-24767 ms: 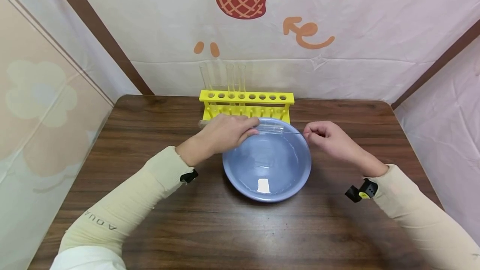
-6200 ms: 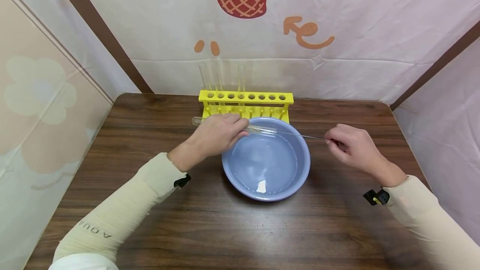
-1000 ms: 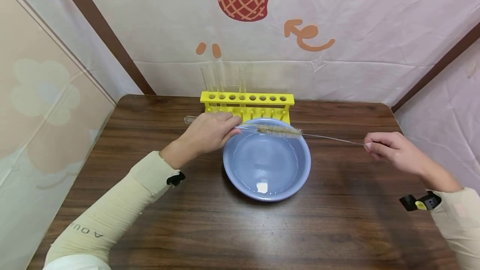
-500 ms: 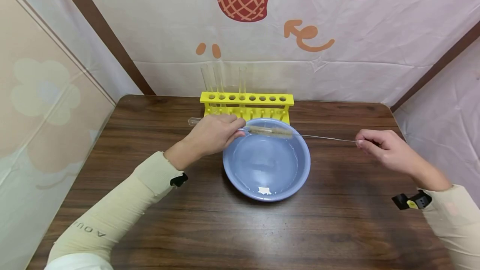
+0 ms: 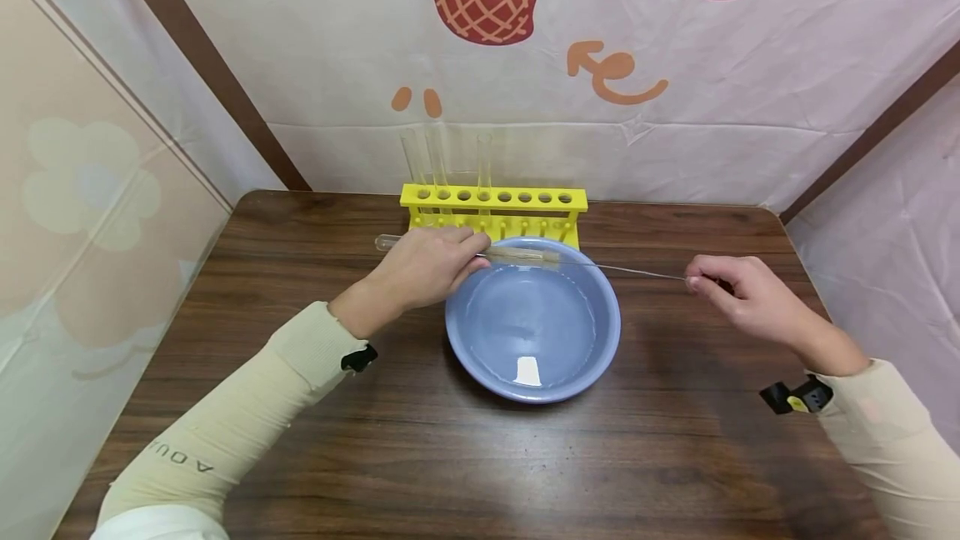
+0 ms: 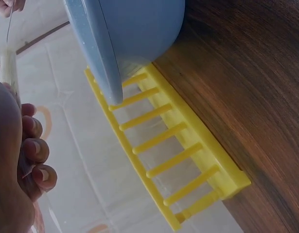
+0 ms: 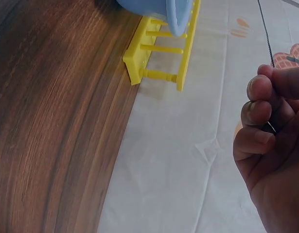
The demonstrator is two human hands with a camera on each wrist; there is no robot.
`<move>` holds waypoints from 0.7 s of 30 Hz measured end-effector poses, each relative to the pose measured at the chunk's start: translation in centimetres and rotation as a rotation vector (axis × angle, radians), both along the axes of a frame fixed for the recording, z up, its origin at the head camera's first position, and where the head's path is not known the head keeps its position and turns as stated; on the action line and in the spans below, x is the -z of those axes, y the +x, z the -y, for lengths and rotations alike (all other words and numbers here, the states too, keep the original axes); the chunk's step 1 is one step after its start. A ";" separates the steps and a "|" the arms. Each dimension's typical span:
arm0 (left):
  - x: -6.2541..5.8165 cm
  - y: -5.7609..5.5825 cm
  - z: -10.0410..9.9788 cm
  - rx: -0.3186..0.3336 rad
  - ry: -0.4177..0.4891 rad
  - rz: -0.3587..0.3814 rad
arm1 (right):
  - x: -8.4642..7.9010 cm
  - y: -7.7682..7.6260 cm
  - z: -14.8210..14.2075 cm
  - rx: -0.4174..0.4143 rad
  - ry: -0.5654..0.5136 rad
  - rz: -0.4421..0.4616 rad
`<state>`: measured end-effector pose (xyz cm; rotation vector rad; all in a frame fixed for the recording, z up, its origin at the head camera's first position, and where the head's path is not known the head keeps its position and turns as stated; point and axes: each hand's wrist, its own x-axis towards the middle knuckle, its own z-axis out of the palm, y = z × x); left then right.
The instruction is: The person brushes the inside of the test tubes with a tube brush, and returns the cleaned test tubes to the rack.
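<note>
My left hand point(image 5: 427, 269) grips a clear glass test tube point(image 5: 386, 242) that lies nearly level over the far rim of a blue basin point(image 5: 459, 340). The tube's rounded end sticks out to the left and its mouth faces right. A bristled test tube brush point(image 5: 551, 260) is mostly inside the tube, with a little of its bristle at the mouth. My right hand point(image 5: 750, 298) pinches the brush's thin twisted wire handle point(image 7: 267, 34) off to the right of the basin. In the left wrist view the curled left fingers point(image 6: 36, 150) wrap the tube.
Behind the basin stands a yellow test tube rack point(image 5: 495, 197) with three clear test tubes point(image 5: 484, 165) in its left half. Water lies in the basin. All stand on a dark wood table point(image 5: 375, 457), with a printed cloth point(image 5: 712, 107) hanging behind.
Over the last second my right hand has moved left, sliding the brush deeper into the tube. Earlier, the tubes in the rack stood in different holes. The left hand has shifted slightly right.
</note>
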<state>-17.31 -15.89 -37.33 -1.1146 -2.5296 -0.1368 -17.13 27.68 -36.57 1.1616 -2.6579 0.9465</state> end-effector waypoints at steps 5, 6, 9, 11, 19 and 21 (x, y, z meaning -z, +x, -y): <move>0.0 -0.1 -0.1 -0.002 0.005 0.000 | 0.1 -0.1 0.7 -0.012 0.007 -0.049; 0.0 -0.1 -0.1 -0.003 0.005 0.001 | 0.1 -0.2 0.8 -0.011 0.009 -0.060; 0.1 -0.1 -0.2 -0.005 0.004 0.006 | 0.0 -0.3 1.2 -0.006 0.011 -0.083; 0.0 -0.1 -0.2 -0.008 0.001 0.010 | 0.0 -0.4 1.4 -0.002 0.010 -0.094; 0.1 -0.3 -0.4 0.001 -0.004 0.014 | 0.3 -0.5 2.4 -0.006 0.005 -0.106; 0.1 -0.3 -0.5 0.005 -0.004 0.016 | 0.3 -0.5 2.7 -0.011 0.004 -0.108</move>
